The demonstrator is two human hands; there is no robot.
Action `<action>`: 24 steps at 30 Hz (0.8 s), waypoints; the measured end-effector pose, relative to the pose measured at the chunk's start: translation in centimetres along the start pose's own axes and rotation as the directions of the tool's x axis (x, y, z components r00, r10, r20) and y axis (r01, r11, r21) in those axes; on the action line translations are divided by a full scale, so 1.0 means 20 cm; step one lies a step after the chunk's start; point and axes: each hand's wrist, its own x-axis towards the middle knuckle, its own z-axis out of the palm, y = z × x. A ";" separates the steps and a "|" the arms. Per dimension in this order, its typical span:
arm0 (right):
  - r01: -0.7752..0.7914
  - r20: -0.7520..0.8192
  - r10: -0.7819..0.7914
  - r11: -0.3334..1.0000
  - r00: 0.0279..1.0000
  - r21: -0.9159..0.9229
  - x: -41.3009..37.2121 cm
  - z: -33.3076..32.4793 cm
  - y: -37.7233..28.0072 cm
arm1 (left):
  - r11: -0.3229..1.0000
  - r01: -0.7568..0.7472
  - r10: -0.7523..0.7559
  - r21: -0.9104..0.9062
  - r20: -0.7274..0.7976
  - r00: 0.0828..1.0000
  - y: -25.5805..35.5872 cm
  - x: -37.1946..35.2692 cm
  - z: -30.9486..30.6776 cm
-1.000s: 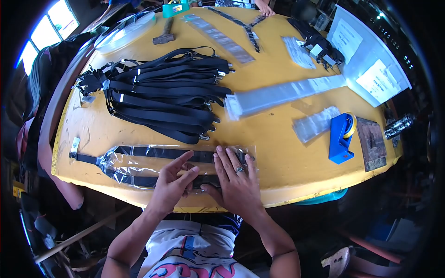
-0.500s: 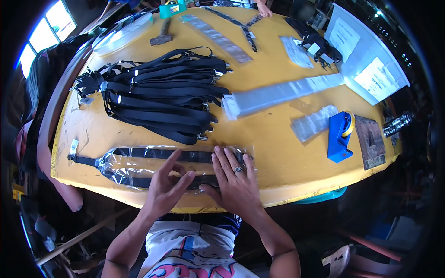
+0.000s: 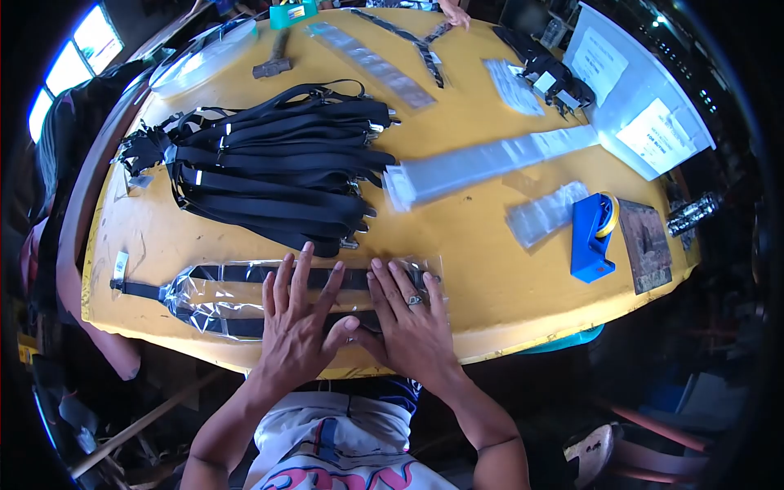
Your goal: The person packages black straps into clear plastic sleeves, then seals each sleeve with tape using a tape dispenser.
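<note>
**q:** where's the open room on that yellow bench [image 3: 482, 261]?

**a:** mostly off to the right of the right hand [image 3: 408, 322]. Bare top runs out to the blue tape dispenser [image 3: 590, 237] near the right edge, with small clear bags [image 3: 545, 214] just beside it. Straight ahead, the pile of black suspenders [image 3: 269, 171] blocks the middle, and the stack of long plastic sleeves [image 3: 482, 163] lies across on its right.

**q:** and left?

**a:** just a narrow bare strip between the pile and the bagged suspenders [image 3: 212, 298] under the left hand [image 3: 298, 331].

Left hand [image 3: 298, 331] and right hand [image 3: 411, 325] are lying on a bagged strap [image 3: 220, 296].
A strap pile [image 3: 269, 171] is sitting behind it, a tape holder [image 3: 590, 238] off to the right.
</note>
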 end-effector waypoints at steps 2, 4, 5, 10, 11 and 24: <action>-0.003 0.002 0.003 1.000 1.000 0.010 0.00 0.00 0.00 | 1.000 0.000 0.000 -0.004 0.002 1.000 -0.01 0.01 0.00; 0.003 0.028 -0.002 0.999 1.000 -0.039 0.00 0.00 0.00 | 1.000 -0.021 0.021 -0.002 0.053 0.998 0.01 0.01 0.00; 0.003 0.039 -0.001 0.999 0.999 -0.054 0.00 -0.01 0.00 | 1.000 0.006 -0.005 -0.018 0.069 0.998 0.01 0.01 0.00; 0.000 0.024 0.001 0.998 1.000 -0.056 0.01 -0.02 -0.01 | 0.994 0.105 -0.107 0.029 0.069 0.992 -0.06 -0.07 0.02; -0.001 0.035 0.004 0.998 0.999 -0.064 0.01 -0.02 -0.01 | 0.992 0.124 -0.126 0.032 0.063 0.990 -0.07 -0.07 0.02; -0.029 0.105 0.033 0.999 0.994 -0.039 0.01 -0.03 -0.02 | 0.990 -0.073 0.083 -0.119 0.081 0.993 -0.06 -0.02 0.09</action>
